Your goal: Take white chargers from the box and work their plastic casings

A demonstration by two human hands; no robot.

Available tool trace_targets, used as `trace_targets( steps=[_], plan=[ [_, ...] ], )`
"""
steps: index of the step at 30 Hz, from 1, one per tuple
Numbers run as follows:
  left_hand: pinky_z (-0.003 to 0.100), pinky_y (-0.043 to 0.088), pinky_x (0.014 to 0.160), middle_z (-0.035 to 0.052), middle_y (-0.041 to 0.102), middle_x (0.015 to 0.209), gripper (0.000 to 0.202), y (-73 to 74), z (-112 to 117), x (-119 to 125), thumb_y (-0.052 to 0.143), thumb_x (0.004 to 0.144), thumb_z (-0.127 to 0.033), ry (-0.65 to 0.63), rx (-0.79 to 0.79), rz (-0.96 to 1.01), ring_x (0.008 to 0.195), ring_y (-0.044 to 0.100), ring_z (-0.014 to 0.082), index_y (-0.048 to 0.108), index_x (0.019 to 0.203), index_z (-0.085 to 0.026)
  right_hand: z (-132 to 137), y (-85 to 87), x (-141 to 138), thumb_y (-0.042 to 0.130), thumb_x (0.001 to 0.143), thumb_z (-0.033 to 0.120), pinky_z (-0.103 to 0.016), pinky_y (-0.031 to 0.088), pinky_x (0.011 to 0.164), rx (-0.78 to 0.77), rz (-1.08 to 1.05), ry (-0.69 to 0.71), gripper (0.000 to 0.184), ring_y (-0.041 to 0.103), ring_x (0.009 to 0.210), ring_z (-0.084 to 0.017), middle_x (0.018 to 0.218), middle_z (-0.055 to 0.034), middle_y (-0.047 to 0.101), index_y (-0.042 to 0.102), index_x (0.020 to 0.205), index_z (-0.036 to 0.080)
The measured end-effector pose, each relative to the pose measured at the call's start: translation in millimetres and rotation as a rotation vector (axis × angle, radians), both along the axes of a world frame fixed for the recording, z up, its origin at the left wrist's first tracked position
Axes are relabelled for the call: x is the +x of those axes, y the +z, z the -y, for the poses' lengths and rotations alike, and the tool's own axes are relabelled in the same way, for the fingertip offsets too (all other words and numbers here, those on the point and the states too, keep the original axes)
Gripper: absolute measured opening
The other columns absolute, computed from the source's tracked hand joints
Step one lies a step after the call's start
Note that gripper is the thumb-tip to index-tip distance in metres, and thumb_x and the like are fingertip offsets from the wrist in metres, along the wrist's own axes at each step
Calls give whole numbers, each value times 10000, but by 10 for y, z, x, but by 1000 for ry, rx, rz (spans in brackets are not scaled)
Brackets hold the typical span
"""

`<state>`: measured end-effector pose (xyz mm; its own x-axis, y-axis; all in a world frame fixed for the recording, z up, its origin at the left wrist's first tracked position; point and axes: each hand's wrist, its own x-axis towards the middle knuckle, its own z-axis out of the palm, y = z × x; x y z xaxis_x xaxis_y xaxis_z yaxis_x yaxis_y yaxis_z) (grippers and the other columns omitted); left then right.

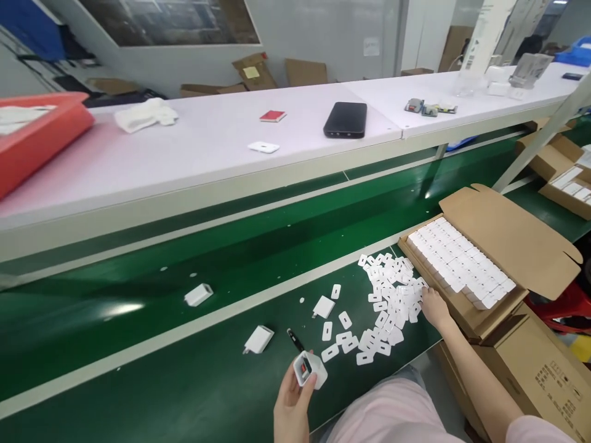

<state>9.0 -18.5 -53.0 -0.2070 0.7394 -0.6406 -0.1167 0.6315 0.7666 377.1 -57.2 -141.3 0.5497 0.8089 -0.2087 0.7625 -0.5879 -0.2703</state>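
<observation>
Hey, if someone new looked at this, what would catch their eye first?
Probably the heap of small white plates on the green bench, with the right hand at its edge, beside an open cardboard box packed with white blocks. Next, the left hand holding a white case, nearer the camera. The red tray at far left also stands out.

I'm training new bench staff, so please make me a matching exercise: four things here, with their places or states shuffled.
1. White casing showing red inside
2. Small white plates
3. Black device
4. Open carton

A. On the pale shelf
B. Filled with rows of white blocks
C. In the left hand
D. Scattered on the green bench

Pairs: 1-C, 2-D, 3-A, 4-B
</observation>
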Motion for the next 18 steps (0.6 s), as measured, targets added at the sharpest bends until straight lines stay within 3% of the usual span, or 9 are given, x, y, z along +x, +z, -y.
trace_targets(
  steps=[5,8,10,12,14,16,18],
  plan=[
    [460,532,1050,105,675,1326,570,290,104,76,843,666,-474,-197,411,-27,1282,596,353,697,1163,-236,47,111,61,662,942,251,-467,523,972,19,-18,-50,198,632,1133,-265,1172,-111,672,657,1094,124],
    [424,584,977,122,674,1288,506,526,125,119,850,702,-404,-261,575,-35,1200,647,325,704,1150,-221,27,266,72,650,876,242,-511,515,965,92,-57,-69,218,631,1135,-359,1105,-206,690,656,1031,89],
    [427,605,949,129,657,1298,479,680,132,128,850,725,-339,-297,688,-26,1220,635,321,692,1163,-227,-6,448,12,608,878,336,-524,549,892,162,-108,-86,327,663,1054,-386,1071,-236,699,639,1083,84],
    [420,624,915,129,645,1318,464,810,148,140,826,766,-281,-324,795,-34,1247,619,306,659,1198,-248,-22,744,-163,548,912,470,-475,590,830,249,-183,-70,446,694,992,-343,1087,-200,711,619,1178,120],
    [388,638,866,121,658,1295,476,901,166,172,806,793,-236,-317,922,-104,1234,626,278,609,1225,-264,-16,1153,-480,529,929,558,-391,613,808,377,-308,24,484,705,987,-277,1121,-132,718,625,1237,197],
    [363,636,834,109,690,1222,513,952,171,220,811,788,-209,-271,1081,-254,1185,643,250,562,1233,-261,-14,1607,-903,622,918,499,-398,621,778,616,-546,233,401,700,933,-265,1090,-110,719,669,1223,243],
    [375,628,837,103,713,1154,557,977,160,268,816,779,-187,-197,1240,-440,1134,649,237,524,1249,-250,-43,1992,-1338,643,939,395,-387,618,773,786,-631,502,268,686,932,-248,1119,-98,699,708,1178,293]
  ],
)
